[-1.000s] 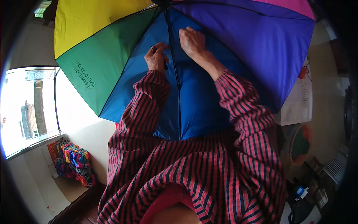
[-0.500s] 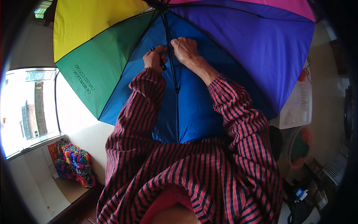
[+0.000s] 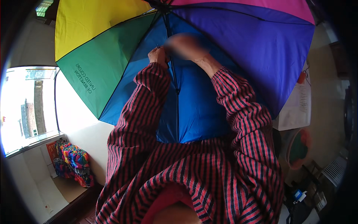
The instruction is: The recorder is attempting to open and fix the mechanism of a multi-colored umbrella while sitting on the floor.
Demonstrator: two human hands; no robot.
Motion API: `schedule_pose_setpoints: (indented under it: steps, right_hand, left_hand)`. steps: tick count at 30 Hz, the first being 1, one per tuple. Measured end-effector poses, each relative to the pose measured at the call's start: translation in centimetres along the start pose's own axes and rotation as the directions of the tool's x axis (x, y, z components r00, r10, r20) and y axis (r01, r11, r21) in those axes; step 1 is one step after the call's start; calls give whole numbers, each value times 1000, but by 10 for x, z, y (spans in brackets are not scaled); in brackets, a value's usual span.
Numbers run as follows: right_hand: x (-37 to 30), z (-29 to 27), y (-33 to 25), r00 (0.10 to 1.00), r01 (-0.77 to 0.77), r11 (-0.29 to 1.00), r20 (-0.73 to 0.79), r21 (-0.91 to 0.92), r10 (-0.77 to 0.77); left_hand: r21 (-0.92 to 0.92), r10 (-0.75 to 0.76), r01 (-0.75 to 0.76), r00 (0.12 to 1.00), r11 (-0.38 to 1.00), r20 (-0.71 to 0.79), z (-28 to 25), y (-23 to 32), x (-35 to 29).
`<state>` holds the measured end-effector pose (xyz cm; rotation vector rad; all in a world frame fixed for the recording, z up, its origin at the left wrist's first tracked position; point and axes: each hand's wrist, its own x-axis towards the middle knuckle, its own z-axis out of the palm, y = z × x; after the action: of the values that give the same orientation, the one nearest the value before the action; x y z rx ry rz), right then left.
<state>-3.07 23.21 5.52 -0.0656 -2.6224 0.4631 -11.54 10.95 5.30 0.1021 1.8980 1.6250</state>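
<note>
A large multicoloured umbrella (image 3: 209,93) is spread out in front of me, its inner side and dark ribs showing. A thin black rib (image 3: 178,108) runs down the middle of the blue panel. My left hand (image 3: 159,56) is closed beside this rib, near its upper part. A slim dark tool (image 3: 157,46) pokes out above its fingers; most of it is hidden in the hand. My right hand (image 3: 187,46) is just right of the rib, at about the same height. Motion smears its fingers, so whether it holds anything cannot be seen.
The umbrella's dark hub (image 3: 163,6) is at the top edge. To the left are a bright window (image 3: 30,104) and a colourful knotted bundle (image 3: 76,160). At the right are a white box (image 3: 296,108), a round pinkish container (image 3: 298,149) and a chair (image 3: 333,170).
My left hand has shifted slightly right and turned, hiding more of the dark tool. My right hand has moved a little and is now blurred. The umbrella has barely shifted.
</note>
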Motion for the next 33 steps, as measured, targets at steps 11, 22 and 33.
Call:
schedule_pose_setpoints:
  steps: [11, 22, 33]
  right_hand:
    - [-9, 1, -13, 955, -213, 975, -198, 68, 222]
    - [-14, -14, 21, 939, -307, 916, -75, 257, 336]
    - [-9, -117, 0, 179, 119, 818, -823, 563, 540]
  left_hand:
    - [-305, -116, 89, 991, 948, -70, 7, -10, 3]
    - [-179, -7, 11, 1000, 984, 27, 11, 6, -17]
    - [66, 148, -148, 989, 987, 12, -2, 0, -26]
